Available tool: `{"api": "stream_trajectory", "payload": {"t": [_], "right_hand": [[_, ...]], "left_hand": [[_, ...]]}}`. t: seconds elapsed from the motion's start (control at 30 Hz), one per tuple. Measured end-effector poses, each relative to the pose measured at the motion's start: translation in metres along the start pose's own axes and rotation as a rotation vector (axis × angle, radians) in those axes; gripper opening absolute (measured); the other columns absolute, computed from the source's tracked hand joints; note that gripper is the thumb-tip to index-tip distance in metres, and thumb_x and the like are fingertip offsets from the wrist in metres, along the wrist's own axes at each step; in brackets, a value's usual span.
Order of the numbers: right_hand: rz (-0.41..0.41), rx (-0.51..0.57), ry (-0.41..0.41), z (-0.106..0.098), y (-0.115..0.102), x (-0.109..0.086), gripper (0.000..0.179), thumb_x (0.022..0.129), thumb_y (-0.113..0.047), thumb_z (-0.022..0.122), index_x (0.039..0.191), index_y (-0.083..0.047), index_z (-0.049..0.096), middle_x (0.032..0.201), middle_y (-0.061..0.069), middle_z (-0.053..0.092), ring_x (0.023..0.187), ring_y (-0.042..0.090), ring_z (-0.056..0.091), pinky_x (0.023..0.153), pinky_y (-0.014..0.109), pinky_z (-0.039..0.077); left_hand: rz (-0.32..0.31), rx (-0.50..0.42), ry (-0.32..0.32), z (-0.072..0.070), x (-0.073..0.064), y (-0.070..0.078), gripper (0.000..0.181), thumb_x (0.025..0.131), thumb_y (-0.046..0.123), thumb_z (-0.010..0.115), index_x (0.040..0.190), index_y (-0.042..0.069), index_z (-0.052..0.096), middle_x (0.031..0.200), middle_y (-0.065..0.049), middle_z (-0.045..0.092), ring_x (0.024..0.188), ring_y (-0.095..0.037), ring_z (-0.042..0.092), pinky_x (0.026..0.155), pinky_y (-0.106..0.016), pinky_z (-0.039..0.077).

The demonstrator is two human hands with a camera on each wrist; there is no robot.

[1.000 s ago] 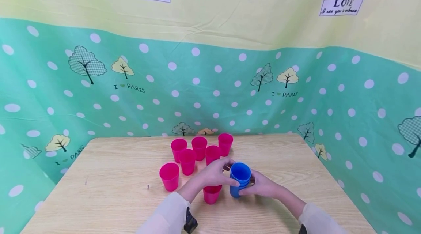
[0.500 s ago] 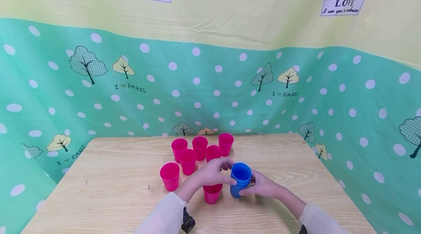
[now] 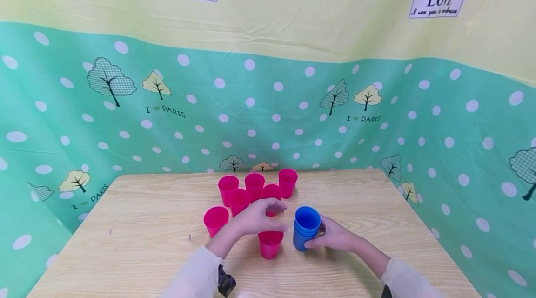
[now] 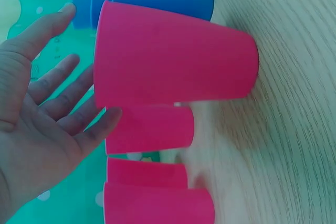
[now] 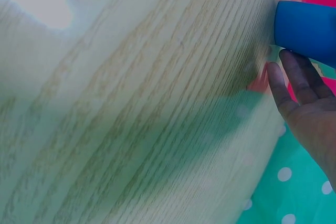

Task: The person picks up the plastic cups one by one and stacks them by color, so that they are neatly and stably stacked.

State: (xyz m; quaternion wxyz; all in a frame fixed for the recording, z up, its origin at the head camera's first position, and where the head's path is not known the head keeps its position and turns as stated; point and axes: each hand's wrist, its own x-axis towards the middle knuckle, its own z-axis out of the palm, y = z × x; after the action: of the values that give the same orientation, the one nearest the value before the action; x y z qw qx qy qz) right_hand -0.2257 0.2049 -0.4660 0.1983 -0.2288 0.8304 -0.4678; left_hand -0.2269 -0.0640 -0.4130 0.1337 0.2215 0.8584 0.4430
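In the head view a stack of nested blue cups [image 3: 304,236] stands upright on the table. My right hand [image 3: 335,236] holds the stack from its right side, thumb across the front and fingers behind. The right wrist view has its fingertips against the blue cup [image 5: 307,30]; the thumb is hidden there. My left hand [image 3: 256,218] is apart from the stack, to its left, with thumb and fingers spread and holding nothing. Just below it stands a pink cup [image 3: 270,247]. The left wrist view also has this pink cup [image 4: 178,56] close beside the left fingers [image 4: 102,127].
Several more upright pink cups stand behind and left of my left hand, including a left one [image 3: 215,219] and a far one [image 3: 287,182]. They are on a wooden table [image 3: 146,242]. A green and yellow curtain [image 3: 188,102] hangs behind.
My left hand has let go of the blue cups and moved left, over the pink cups. The right hand and the blue stack have stayed in place.
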Motion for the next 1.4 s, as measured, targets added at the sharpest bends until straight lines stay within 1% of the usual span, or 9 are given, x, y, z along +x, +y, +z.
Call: {"api": "stream_trajectory", "payload": {"t": [0.07, 0.13, 0.3, 0.43, 0.63, 0.9, 1.0, 1.2, 1.4], "right_hand": [[0.001, -0.001, 0.003, 0.000, 0.000, 0.000, 0.070, 0.077, -0.026, 0.076, 0.135, -0.006, 0.042, 0.126, 0.010, 0.057, 0.119, 0.033, 0.052, 0.100, 0.055, 0.040], [0.004, -0.001, 0.006, 0.000, 0.001, 0.000, 0.071, 0.077, -0.025, 0.077, 0.135, -0.005, 0.041, 0.127, 0.010, 0.057, 0.119, 0.033, 0.052, 0.100, 0.056, 0.040], [0.005, 0.004, 0.004, 0.000, 0.001, -0.001, 0.071, 0.077, -0.025, 0.076, 0.135, -0.005, 0.040, 0.127, 0.010, 0.057, 0.120, 0.033, 0.051, 0.100, 0.056, 0.039], [0.001, 0.008, 0.002, 0.000, 0.001, -0.002, 0.071, 0.077, -0.025, 0.076, 0.136, -0.005, 0.040, 0.127, 0.011, 0.056, 0.120, 0.034, 0.051, 0.100, 0.057, 0.039], [-0.008, -0.004, 0.007, 0.000, 0.000, -0.002, 0.071, 0.077, -0.026, 0.076, 0.135, -0.005, 0.041, 0.127, 0.010, 0.057, 0.120, 0.033, 0.052, 0.101, 0.056, 0.039], [-0.011, -0.011, 0.006, 0.000, -0.001, -0.001, 0.071, 0.078, -0.025, 0.076, 0.136, -0.005, 0.040, 0.127, 0.010, 0.057, 0.120, 0.032, 0.052, 0.101, 0.056, 0.039], [-0.018, -0.019, 0.008, 0.000, -0.001, -0.001, 0.072, 0.077, -0.026, 0.076, 0.136, -0.005, 0.040, 0.127, 0.011, 0.057, 0.120, 0.033, 0.052, 0.101, 0.055, 0.039], [-0.024, -0.012, 0.002, -0.001, 0.002, 0.001, 0.072, 0.077, -0.026, 0.076, 0.136, -0.005, 0.040, 0.127, 0.011, 0.057, 0.120, 0.033, 0.051, 0.101, 0.055, 0.039], [-0.015, 0.007, -0.004, -0.001, 0.003, 0.000, 0.072, 0.078, -0.026, 0.076, 0.136, -0.005, 0.040, 0.127, 0.011, 0.056, 0.120, 0.033, 0.051, 0.101, 0.056, 0.039]], "left_hand": [[-0.006, 0.003, 0.008, -0.002, -0.004, -0.001, 0.056, 0.072, 0.037, 0.079, 0.121, 0.022, 0.058, 0.117, 0.005, 0.061, 0.113, -0.023, 0.055, 0.087, -0.037, 0.052], [-0.008, -0.004, 0.010, -0.004, -0.007, -0.003, 0.055, 0.072, 0.036, 0.079, 0.120, 0.021, 0.058, 0.117, 0.001, 0.061, 0.113, -0.025, 0.055, 0.087, -0.038, 0.052], [-0.011, -0.008, 0.007, -0.008, -0.015, -0.008, 0.053, 0.072, 0.036, 0.079, 0.118, 0.019, 0.059, 0.118, -0.002, 0.061, 0.111, -0.025, 0.056, 0.088, -0.041, 0.051], [-0.020, -0.007, 0.011, -0.010, -0.019, -0.014, 0.052, 0.072, 0.037, 0.078, 0.117, 0.019, 0.059, 0.115, -0.001, 0.062, 0.107, -0.022, 0.056, 0.087, -0.042, 0.050], [-0.015, -0.026, 0.001, -0.012, -0.025, -0.021, 0.052, 0.073, 0.038, 0.078, 0.117, 0.019, 0.059, 0.114, 0.001, 0.062, 0.106, -0.021, 0.058, 0.088, -0.041, 0.049], [-0.031, -0.081, -0.011, -0.013, -0.036, -0.028, 0.059, 0.072, 0.039, 0.078, 0.123, 0.018, 0.056, 0.113, 0.002, 0.061, 0.105, -0.018, 0.058, 0.085, -0.034, 0.051], [-0.038, -0.103, -0.014, -0.012, -0.038, -0.031, 0.061, 0.073, 0.038, 0.078, 0.125, 0.017, 0.055, 0.114, 0.002, 0.061, 0.104, -0.018, 0.057, 0.084, -0.033, 0.052], [-0.041, -0.135, -0.034, -0.009, -0.039, -0.035, 0.062, 0.075, 0.036, 0.077, 0.127, 0.011, 0.053, 0.115, 0.001, 0.060, 0.103, -0.018, 0.057, 0.085, -0.034, 0.051], [-0.036, -0.142, -0.030, -0.009, -0.040, -0.036, 0.062, 0.075, 0.034, 0.077, 0.127, 0.011, 0.053, 0.115, 0.001, 0.060, 0.104, -0.018, 0.057, 0.088, -0.039, 0.051]]}}
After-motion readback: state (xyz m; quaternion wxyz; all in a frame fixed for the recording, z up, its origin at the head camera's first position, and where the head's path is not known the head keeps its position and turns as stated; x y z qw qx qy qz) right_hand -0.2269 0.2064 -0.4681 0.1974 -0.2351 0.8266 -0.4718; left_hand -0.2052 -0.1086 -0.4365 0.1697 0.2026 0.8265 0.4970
